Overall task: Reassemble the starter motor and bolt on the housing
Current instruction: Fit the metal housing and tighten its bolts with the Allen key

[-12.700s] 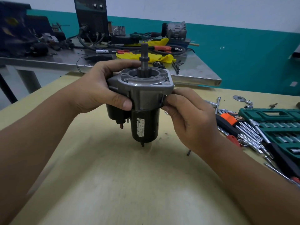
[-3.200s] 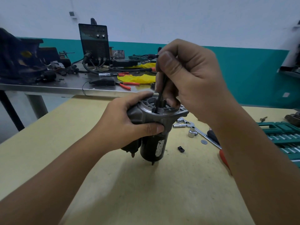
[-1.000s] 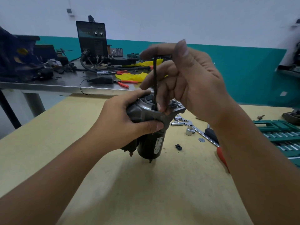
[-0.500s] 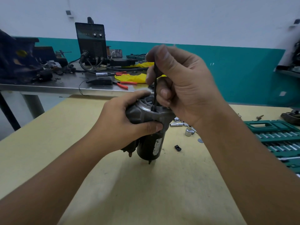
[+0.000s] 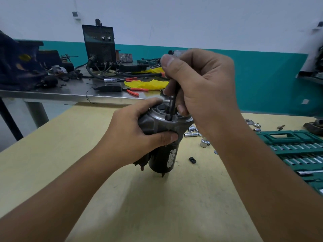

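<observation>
The starter motor (image 5: 163,158) stands upright on the yellow table (image 5: 70,145), black body below and grey housing (image 5: 164,122) on top. My left hand (image 5: 139,137) grips the housing from the left, thumb across its front. Above the housing, my right hand (image 5: 201,91) is curled round a thin black hex key (image 5: 173,105). The key's lower end reaches down into the top of the housing beside the shaft. My right fingers hide most of the key and the far side of the housing.
Loose sockets (image 5: 204,143) and a small black piece (image 5: 192,160) lie right of the motor. A green socket set case (image 5: 297,151) sits at the right edge. Behind stands a steel bench (image 5: 52,91) with a black machine (image 5: 99,46), red pliers (image 5: 134,90) and yellow cloth (image 5: 146,83).
My right hand has turned on the hex key, going from spread fingers a second ago to a closed fist round it. My left hand keeps the same grip on the housing.
</observation>
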Available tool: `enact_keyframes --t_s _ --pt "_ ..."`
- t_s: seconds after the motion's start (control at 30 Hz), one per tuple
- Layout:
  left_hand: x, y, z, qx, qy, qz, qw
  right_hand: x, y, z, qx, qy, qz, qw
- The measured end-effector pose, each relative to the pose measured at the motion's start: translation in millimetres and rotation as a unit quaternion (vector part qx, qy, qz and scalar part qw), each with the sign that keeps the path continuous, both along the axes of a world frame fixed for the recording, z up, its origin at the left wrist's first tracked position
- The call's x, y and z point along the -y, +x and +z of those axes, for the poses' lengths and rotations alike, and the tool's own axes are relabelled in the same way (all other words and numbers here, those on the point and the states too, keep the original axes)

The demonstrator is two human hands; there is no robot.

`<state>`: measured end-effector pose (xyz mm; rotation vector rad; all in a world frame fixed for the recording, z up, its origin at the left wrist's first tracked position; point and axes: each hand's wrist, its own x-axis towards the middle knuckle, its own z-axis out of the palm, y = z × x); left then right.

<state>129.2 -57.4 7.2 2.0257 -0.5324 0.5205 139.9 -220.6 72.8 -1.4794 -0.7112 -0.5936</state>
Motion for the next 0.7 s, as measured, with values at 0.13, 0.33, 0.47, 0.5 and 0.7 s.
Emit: enact_keyframes --t_s 0.13,0.33,0.47,0.5,0.7 --pt "1.7 0.9 -1.4 -0.002 0.004 0.008 1.000 -2.2 -2.0 -2.0 0.016 0.027 -0.064 0.997" --pt "4.4 -0.9 -2.9 0.009 0.004 0.019 1.000 -2.7 2.8 -3.2 0.009 0.042 -0.112 0.993" --pt "3.4 -1.3 -2.5 0.012 0.004 0.013 1.000 7.8 3.8 5.0 -0.086 0.025 0.009 0.996" --pt "3.2 -1.5 -2.3 0.011 0.000 0.011 1.000 10.7 5.2 7.4 -0.100 0.014 0.044 0.994" --pt "3.0 -2.3 -1.6 0.012 -0.003 -0.001 1.000 26.6 9.8 15.6 -0.160 0.002 0.195 0.968"
